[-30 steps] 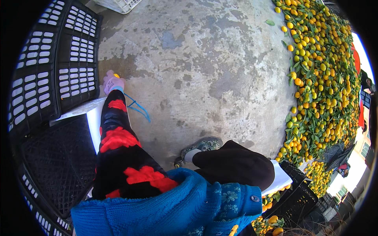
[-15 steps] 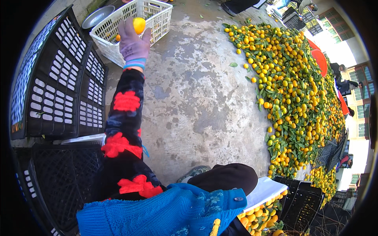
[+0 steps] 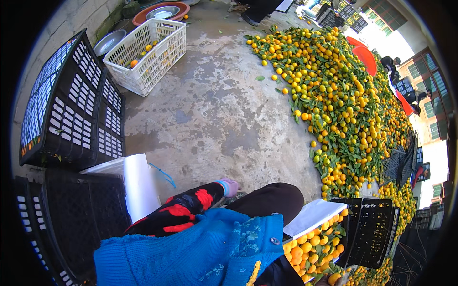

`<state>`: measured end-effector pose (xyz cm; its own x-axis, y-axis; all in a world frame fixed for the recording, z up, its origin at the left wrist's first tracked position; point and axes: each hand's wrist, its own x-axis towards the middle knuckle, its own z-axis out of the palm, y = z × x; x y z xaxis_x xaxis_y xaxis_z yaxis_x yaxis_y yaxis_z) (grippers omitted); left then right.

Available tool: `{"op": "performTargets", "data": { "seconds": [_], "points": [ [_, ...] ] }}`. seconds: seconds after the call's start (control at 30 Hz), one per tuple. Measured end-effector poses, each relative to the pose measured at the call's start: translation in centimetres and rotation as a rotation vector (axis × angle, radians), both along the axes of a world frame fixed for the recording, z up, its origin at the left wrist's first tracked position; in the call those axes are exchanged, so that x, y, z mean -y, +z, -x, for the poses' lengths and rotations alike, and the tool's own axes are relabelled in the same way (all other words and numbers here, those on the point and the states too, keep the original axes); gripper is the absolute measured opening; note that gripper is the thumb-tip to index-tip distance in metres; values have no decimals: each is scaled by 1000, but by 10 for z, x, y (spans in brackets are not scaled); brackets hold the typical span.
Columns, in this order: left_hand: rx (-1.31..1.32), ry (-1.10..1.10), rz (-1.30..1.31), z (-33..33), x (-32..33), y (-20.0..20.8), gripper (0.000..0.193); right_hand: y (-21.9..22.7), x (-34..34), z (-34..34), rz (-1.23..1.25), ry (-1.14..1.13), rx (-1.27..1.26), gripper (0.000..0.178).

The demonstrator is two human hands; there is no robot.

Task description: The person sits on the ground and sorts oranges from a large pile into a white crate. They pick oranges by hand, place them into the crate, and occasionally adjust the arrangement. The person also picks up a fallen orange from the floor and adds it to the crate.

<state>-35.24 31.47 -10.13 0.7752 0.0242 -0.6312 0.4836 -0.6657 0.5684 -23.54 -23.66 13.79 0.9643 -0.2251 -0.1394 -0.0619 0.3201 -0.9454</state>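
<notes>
The gloved left hand (image 3: 231, 187) was positioned beside the dark-trousered knee (image 3: 279, 200); its opening and any grip could not be determined. Orange fruits (image 3: 297, 252) were gathered beside white paper (image 3: 312, 217).

Crates (image 3: 71, 112) left, fruit pile (image 3: 346, 114) right

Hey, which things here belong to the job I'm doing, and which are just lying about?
Probably part of the job:
- left hand in a pale purple glove, grip unclear
- round orange fruit beside the white sheet
- white slatted plastic crate holding some fruit
- leafy yellow-orange fruit heap

Apparently just lying about:
- thin blue string
- round silver metal basin
</notes>
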Motion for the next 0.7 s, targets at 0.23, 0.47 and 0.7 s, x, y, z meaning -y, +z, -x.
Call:
{"op": "performTargets", "data": {
  "seconds": [0.23,0.47,0.7],
  "points": [
    [955,64,-325,-107,3,126,41,-35,61,25,35,-155,82,35],
    [1232,-406,-105,-175,135,237,39,-35,54,74,-144,-149,1,31],
    [1234,-876,-187,-194,260,242,40,-28,57,75,-102,-113,-55,35]
  ]
}}
